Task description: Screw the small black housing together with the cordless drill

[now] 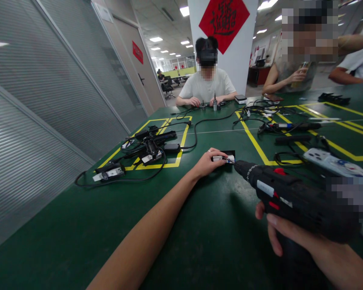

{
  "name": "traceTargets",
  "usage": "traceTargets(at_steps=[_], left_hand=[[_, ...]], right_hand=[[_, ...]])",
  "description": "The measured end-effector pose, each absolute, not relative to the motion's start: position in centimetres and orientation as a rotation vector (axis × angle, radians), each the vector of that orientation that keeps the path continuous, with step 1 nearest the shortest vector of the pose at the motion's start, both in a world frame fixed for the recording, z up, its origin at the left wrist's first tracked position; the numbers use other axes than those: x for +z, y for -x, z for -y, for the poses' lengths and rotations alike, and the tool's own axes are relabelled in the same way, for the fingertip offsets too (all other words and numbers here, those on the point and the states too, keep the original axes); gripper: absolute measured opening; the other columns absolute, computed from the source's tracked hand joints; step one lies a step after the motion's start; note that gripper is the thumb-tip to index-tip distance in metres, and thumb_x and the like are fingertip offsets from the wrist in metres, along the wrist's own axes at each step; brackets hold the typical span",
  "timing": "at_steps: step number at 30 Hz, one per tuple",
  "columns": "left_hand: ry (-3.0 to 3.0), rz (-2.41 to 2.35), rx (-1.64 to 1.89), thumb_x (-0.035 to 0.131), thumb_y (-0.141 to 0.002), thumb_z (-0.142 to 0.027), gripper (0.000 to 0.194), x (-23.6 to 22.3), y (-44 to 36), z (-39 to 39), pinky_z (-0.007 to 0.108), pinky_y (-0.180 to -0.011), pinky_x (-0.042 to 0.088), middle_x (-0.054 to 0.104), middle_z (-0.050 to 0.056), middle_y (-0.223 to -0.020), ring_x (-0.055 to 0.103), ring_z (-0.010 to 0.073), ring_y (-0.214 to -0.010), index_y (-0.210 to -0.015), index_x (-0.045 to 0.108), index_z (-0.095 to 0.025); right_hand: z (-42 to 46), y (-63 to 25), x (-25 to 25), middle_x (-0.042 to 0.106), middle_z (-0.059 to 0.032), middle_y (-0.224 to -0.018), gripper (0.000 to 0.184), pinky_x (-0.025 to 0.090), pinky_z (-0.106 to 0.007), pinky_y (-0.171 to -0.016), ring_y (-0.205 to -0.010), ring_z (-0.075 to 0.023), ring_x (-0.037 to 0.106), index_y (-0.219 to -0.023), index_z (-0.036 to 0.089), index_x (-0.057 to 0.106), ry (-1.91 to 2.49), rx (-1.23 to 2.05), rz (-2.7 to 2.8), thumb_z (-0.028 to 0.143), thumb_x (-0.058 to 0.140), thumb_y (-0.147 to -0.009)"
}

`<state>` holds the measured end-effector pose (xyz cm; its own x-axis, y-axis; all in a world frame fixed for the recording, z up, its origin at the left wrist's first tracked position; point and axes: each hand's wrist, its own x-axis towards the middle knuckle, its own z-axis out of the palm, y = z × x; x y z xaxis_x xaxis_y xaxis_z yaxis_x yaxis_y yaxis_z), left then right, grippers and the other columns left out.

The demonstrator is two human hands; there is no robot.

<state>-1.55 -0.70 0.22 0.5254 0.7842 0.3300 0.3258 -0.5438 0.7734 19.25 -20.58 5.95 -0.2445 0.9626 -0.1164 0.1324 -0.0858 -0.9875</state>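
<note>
Drill (293, 199) over green table (78, 225)

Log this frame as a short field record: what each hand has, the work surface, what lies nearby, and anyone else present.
left hand: pinching a small white part on a black block
right hand: gripping a black cordless drill, its tip at the white part
surface: green table with yellow taped lines
nearby left: black devices and cables
nearby right: phone, screen down
others: person in white shirt seated opposite; more people at far right
</note>
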Motion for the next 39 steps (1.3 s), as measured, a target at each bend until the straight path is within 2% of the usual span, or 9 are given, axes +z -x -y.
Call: traceTargets(at_steps=[5,8,12,18,23,25,28,34,39], left_hand=[[-2.110,-0.904,0.900,0.062,-0.078,-0.030,0.026,0.20,1.60,0.70,0.031,-0.091,0.042,0.056,0.006,-0.104,0.052,0.0155,-0.098,-0.102,0.068,-0.020],[-2.105,-0.900,0.904,0.062,-0.078,-0.031,0.027,0.17,1.62,0.70,0.030,-0.090,0.042,0.055,0.006,-0.105,0.052,0.0153,-0.097,-0.102,0.068,-0.020],[-2.101,-0.895,0.906,0.061,-0.078,-0.031,0.027,0.24,1.56,0.77,0.031,-0.091,0.042,0.056,0.006,-0.104,0.052,0.0160,-0.099,-0.102,0.068,-0.020],[-2.099,-0.911,0.894,0.060,-0.079,-0.031,0.027,0.41,1.47,0.78,0.031,-0.092,0.041,0.057,0.006,-0.103,0.052,0.0163,-0.099,-0.102,0.068,-0.019],[-2.102,-0.899,0.891,0.061,-0.079,-0.032,0.027,0.34,1.56,0.66,0.030,-0.090,0.042,0.055,0.006,-0.105,0.053,0.0156,-0.098,-0.102,0.068,-0.020],[-2.112,-0.884,0.898,0.061,-0.078,-0.032,0.028,0.29,1.59,0.64,0.030,-0.090,0.041,0.055,0.006,-0.104,0.052,0.0155,-0.097,-0.102,0.068,-0.020],[-2.113,-0.876,0.902,0.061,-0.078,-0.032,0.027,0.24,1.61,0.65,0.030,-0.091,0.041,0.055,0.006,-0.104,0.052,0.0154,-0.098,-0.102,0.068,-0.019],[-2.107,-0.884,0.900,0.060,-0.079,-0.032,0.027,0.16,1.67,0.66,0.030,-0.090,0.042,0.055,0.006,-0.105,0.052,0.0159,-0.098,-0.102,0.068,-0.020],[-2.107,-0.892,0.906,0.061,-0.079,-0.033,0.028,0.15,1.63,0.67,0.031,-0.089,0.042,0.055,0.007,-0.104,0.052,0.0168,-0.098,-0.103,0.068,-0.020]], right_hand=[[20.50,-19.36,5.89,0.067,0.0043,-0.063,0.016,0.050,-0.025,-0.039,-0.037,-0.0124,0.063,-0.088,0.023,0.052,1.215,1.454,1.449,0.035,0.060,-0.081],[20.49,-19.43,5.84,0.068,0.0042,-0.065,0.018,0.050,-0.025,-0.040,-0.038,-0.0118,0.063,-0.093,0.023,0.052,1.224,1.445,1.440,0.034,0.060,-0.081],[20.54,-19.41,5.88,0.065,0.0054,-0.056,0.015,0.050,-0.025,-0.041,-0.038,-0.0124,0.062,-0.089,0.022,0.054,1.242,1.430,1.471,0.035,0.058,-0.082],[20.63,-19.30,6.01,0.070,0.0015,-0.073,0.020,0.049,-0.028,-0.042,-0.038,-0.0122,0.062,-0.092,0.023,0.055,1.272,1.426,1.422,0.039,0.060,-0.080],[20.67,-19.15,6.40,0.060,0.0054,-0.043,0.023,0.046,-0.030,-0.046,-0.038,-0.0158,0.060,-0.074,0.023,0.055,1.351,1.420,1.485,0.045,0.058,-0.079],[20.74,-19.11,6.52,0.058,0.0060,-0.039,0.024,0.047,-0.032,-0.050,-0.040,-0.0165,0.060,-0.077,0.024,0.056,1.423,1.387,1.502,0.047,0.054,-0.082],[20.75,-19.21,6.43,0.059,0.0049,-0.040,0.025,0.047,-0.034,-0.054,-0.041,-0.0175,0.059,-0.083,0.025,0.059,1.455,1.370,1.532,0.047,0.049,-0.084],[20.38,-19.69,6.10,0.060,0.0049,-0.044,0.017,0.046,-0.030,-0.047,-0.043,-0.0187,0.062,-0.083,0.027,0.061,1.331,1.471,1.524,0.042,0.054,-0.083],[20.51,-19.54,6.02,0.071,-0.0005,-0.077,0.016,0.047,-0.027,-0.043,-0.038,-0.0114,0.060,-0.088,0.024,0.058,1.296,1.438,1.461,0.037,0.060,-0.080]])
